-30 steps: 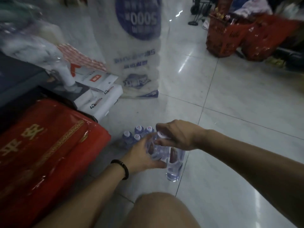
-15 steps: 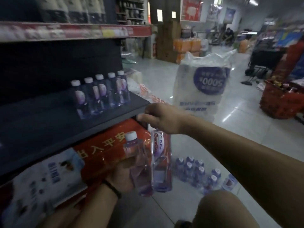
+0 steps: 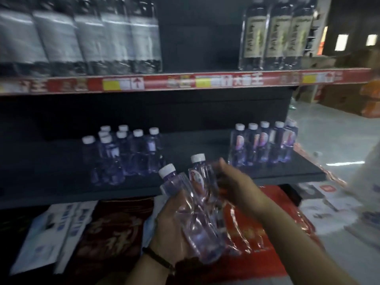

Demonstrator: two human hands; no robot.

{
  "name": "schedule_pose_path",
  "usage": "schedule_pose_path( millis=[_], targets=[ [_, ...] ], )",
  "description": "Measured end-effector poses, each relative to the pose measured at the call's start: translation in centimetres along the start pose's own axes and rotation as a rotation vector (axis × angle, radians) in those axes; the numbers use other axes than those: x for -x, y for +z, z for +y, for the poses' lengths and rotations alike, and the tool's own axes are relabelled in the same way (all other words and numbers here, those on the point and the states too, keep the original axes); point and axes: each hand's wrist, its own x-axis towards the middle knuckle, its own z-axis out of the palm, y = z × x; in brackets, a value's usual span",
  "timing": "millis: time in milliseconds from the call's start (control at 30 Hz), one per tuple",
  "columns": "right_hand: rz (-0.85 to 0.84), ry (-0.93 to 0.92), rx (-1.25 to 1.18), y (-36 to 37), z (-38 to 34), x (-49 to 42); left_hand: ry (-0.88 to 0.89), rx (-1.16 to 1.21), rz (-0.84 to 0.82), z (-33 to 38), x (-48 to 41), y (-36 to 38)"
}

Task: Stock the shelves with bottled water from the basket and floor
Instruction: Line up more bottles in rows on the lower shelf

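Two small clear water bottles with white caps (image 3: 197,204) lean side by side in front of the dark shelf (image 3: 61,182). My left hand (image 3: 170,229) cradles them from below and the left, fingers curled round them. My right hand (image 3: 232,182) grips the right bottle's upper body from the right. On the shelf stand a cluster of the same bottles (image 3: 123,153) at the left and a row of them (image 3: 263,145) at the right end, with bare shelf between.
An upper shelf with a red price strip (image 3: 185,81) carries large bottles (image 3: 82,38) and green-labelled bottles (image 3: 275,36). Below the dark shelf lie red packages (image 3: 257,227) and white boxes (image 3: 51,229). Tiled floor (image 3: 333,140) and cardboard cartons (image 3: 339,95) are at the right.
My view swung from the floor up to the shelf. Both hands lifted the two bottles from the floor pack up to shelf height.
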Motion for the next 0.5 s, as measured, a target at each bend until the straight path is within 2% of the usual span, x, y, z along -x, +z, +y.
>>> schedule_pose_path(
  millis=[67,133,300,400,500],
  targets=[
    [-0.236,0.135,-0.222,2.2,3.7,-0.5,0.089,-0.044,0.09,1.1,0.9,-0.6],
    [-0.263,0.155,-0.278,4.6,5.6,-1.8,0.137,-0.049,0.103,1.7,1.3,-0.3],
    [-0.139,0.098,-0.269,8.2,5.7,-4.6,0.109,-0.169,0.347,4.2,-0.4,-1.6],
    [0.026,0.034,-0.208,9.1,6.1,-5.8,0.087,-0.297,0.403,5.8,-1.6,-2.2],
    [0.221,-0.035,-0.198,9.6,6.0,-7.0,0.076,-0.442,0.39,7.8,-3.4,-3.5]
  ],
)
